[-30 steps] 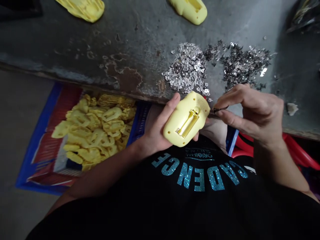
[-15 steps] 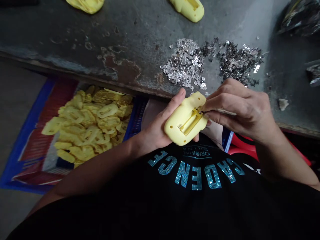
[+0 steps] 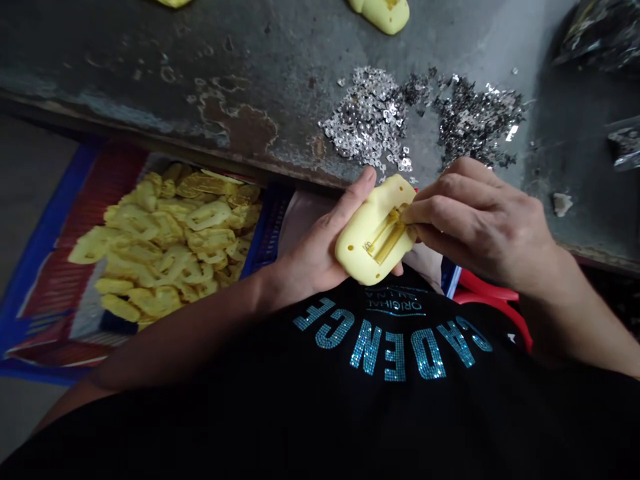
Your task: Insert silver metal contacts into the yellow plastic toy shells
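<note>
My left hand (image 3: pixel 327 243) is wrapped round a yellow plastic casing (image 3: pixel 355 233), its open battery compartment facing up. A small spring contact shows at the compartment's near end. The thumb and fingertips of my right hand (image 3: pixel 480 220) are pinched at the far end of that compartment. Whatever they hold there is hidden behind the fingers. Just beyond, on the metal table, lie a pile of small silvery metal contact plates (image 3: pixel 367 123) and a darker pile of small metal pieces (image 3: pixel 475 123).
On my left, a blue crate (image 3: pixel 25 313) holds many yellow plastic parts (image 3: pixel 165 240). Another yellow casing (image 3: pixel 387 13) lies at the table's far side. Plastic bags (image 3: pixel 600 33) sit at the far right. A whitish lump (image 3: pixel 562 204) rests near the table edge (image 3: pixel 295 170).
My right hand has moved left, from beside the casing with a small dark metal piece to the compartment's far end. That piece has gone out of sight. The left hand keeps its grip.
</note>
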Demonstrator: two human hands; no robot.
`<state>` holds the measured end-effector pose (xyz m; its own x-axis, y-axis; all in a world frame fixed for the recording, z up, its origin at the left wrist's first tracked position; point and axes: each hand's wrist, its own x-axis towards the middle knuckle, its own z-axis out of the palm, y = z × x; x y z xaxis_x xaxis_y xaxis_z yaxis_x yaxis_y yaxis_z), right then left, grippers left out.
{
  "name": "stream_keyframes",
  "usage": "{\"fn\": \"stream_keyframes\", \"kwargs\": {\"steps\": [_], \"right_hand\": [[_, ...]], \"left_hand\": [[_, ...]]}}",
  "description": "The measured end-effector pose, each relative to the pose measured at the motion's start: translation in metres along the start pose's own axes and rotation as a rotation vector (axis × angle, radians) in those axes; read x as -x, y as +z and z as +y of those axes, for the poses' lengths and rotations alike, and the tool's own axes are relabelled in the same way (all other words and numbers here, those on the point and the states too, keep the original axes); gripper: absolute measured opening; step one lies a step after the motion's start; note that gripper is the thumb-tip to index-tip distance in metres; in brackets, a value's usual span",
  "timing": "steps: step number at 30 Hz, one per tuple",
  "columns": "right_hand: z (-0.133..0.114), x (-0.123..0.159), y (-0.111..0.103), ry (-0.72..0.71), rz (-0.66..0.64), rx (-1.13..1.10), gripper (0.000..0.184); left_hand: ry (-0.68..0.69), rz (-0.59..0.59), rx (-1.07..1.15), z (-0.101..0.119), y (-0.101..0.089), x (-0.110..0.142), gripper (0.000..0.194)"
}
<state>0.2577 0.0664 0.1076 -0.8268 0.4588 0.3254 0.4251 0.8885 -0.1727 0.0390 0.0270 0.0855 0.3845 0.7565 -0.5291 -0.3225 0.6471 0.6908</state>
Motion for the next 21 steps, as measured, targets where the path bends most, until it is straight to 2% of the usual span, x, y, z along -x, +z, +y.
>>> {"fn": "stream_keyframes", "kwargs": {"steps": [4, 8, 10, 13, 15, 18, 21], "right_hand": [[-0.004, -0.002, 0.0, -0.044, 0.016, 0.051, 0.017], [-0.009, 0.0, 0.003, -0.017, 0.047, 0.012, 0.012], [-0.008, 0.003, 0.007, 0.042, 0.113, -0.037, 0.012], [0.001, 0.009, 0.015, 0.211, 0.253, -0.158, 0.01], [0.009, 0.013, 0.021, 0.315, 0.221, -0.311, 0.026], [0.02, 0.014, 0.029, 0.389, 0.095, -0.491, 0.053], [0.021, 0.014, 0.037, 0.391, 0.118, -0.494, 0.054]], "left_hand": [[0.018, -0.004, -0.017, -0.001, 0.001, 0.001, 0.057], [0.052, 0.01, -0.045, -0.004, -0.004, -0.001, 0.059], [0.072, -0.059, -0.022, -0.007, -0.011, -0.004, 0.059], [0.085, -0.158, 0.012, -0.013, -0.021, -0.011, 0.067], [0.105, -0.16, -0.003, -0.016, -0.025, -0.015, 0.076], [0.184, -0.063, -0.049, -0.018, -0.022, -0.017, 0.076], [0.271, -0.025, -0.1, -0.018, -0.018, -0.014, 0.07]]}}
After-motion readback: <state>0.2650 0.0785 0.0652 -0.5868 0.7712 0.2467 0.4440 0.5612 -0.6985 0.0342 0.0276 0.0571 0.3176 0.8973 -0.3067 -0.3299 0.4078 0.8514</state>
